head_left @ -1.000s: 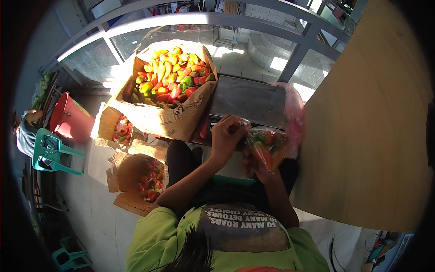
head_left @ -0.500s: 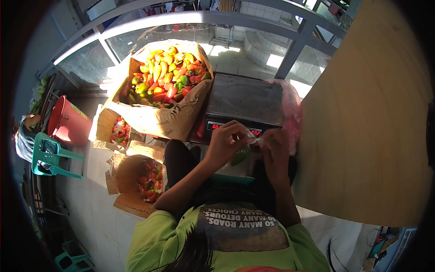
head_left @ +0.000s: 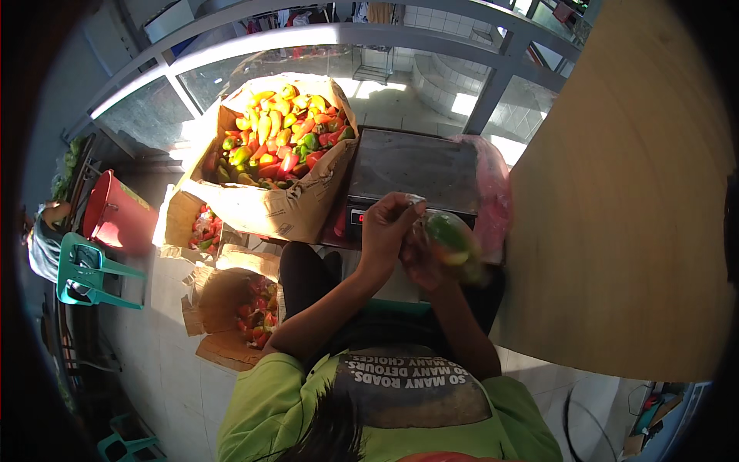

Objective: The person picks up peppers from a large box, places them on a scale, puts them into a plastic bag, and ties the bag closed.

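Observation:
A clear plastic bag of peppers (head_left: pixel 449 239), green and yellow-orange, is smeared by motion in front of the scale. My left hand (head_left: pixel 387 229) pinches the gathered neck of the bag between thumb and fingers. Just below and against the bag is my right hand (head_left: pixel 423 264); its fingers are blurred and partly covered, so their grip does not show. Beyond both hands stands a weighing scale (head_left: pixel 412 169) with a dark flat platform and a red lit display, partly covered by my left hand.
A large carton (head_left: pixel 273 212) heaped with red, yellow and green peppers stands left of the scale. Two smaller cartons (head_left: pixel 219 350) hold bagged peppers below it. Pink plastic bags (head_left: pixel 494 196) lie right of the scale, beside a big wooden board (head_left: pixel 616 231). A red bucket (head_left: pixel 127 215) and green chair (head_left: pixel 85 266) stand far left.
The bag has swung up and to the right from where it hung below my hands. My right hand has dropped lower and leftward; my left hand still pinches the bag's neck.

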{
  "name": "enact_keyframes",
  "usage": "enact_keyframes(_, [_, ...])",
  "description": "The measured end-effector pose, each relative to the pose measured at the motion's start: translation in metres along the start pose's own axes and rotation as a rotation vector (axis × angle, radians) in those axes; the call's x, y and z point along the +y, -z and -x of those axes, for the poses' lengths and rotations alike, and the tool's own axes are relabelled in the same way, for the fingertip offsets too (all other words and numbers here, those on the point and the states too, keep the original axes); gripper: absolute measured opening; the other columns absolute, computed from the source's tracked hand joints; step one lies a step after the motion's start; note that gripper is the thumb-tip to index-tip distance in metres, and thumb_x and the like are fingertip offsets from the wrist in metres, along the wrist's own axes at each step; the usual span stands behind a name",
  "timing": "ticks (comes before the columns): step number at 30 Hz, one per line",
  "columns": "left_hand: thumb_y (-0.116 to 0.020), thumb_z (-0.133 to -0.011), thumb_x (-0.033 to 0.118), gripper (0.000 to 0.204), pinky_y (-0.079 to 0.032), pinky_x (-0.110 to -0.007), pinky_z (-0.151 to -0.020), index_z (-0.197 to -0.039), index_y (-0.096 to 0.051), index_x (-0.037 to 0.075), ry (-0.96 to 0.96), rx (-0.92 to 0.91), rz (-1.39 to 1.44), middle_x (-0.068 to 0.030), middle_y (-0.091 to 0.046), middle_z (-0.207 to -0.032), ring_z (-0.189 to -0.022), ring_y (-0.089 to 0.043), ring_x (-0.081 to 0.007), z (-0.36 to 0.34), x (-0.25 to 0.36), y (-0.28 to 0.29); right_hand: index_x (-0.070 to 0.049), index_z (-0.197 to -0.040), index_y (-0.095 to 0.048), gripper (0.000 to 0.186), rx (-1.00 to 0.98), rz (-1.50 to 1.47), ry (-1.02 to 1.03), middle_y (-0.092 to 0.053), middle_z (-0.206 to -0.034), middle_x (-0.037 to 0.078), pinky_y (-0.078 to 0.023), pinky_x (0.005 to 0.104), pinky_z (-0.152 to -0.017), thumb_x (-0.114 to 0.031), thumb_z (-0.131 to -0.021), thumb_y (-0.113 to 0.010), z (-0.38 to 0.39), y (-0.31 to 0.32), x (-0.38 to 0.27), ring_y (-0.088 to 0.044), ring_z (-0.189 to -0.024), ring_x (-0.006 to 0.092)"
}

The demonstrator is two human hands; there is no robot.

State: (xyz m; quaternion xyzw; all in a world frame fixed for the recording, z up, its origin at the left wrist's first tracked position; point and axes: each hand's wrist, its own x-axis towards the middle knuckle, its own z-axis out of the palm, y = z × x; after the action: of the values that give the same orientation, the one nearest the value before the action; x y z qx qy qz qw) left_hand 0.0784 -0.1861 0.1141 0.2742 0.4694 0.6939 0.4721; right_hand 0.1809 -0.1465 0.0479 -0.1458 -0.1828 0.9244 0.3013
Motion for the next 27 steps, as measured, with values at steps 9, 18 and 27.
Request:
enact_keyframes(9, [-0.060,-0.083,0.012,0.008,-0.035,-0.017,-0.048,-0.081,-0.054,0.007,-0.203,0.210,-0.034,0.0036,-0.054,-0.068,-0.054,-0.046,-0.0008,-0.007,-0.051,0.020,-0.003,-0.076,-0.050,0.018,0.262,1.236,0.442,-0.052,-0.068,0.005,-0.039,0.0242,-0.045,-0.015,-0.090,-0.048,0.000,-0.023,-0.005,-0.052,-0.052,0.0138])
enact_keyframes(18, [-0.054,-0.086,0.010,0.010,-0.043,-0.020,-0.069,-0.094,-0.055,0.003,-0.218,0.101,-0.027,0.0011,-0.058,-0.083,-0.076,-0.053,-0.0043,0.003,-0.020,0.013,0.001,-0.074,-0.053,0.012,0.385,1.461,0.832,-0.048,-0.066,0.009,-0.039,0.0280,-0.058,-0.008,-0.080,-0.058,-0.023,-0.057,-0.024,-0.049,-0.060,0.0174])
enact_keyframes(27, [-0.053,-0.086,0.008,0.015,-0.043,-0.022,-0.077,-0.100,-0.052,0.004,-0.215,0.082,0.146,-0.0006,-0.057,-0.094,-0.086,-0.053,-0.0058,0.009,-0.018,0.002,0.001,-0.077,-0.058,0.010,0.289,1.368,1.030,-0.056,-0.071,0.006,-0.040,0.0255,-0.059,-0.009,-0.079,-0.060,-0.021,-0.062,-0.027,-0.051,-0.063,0.0121])
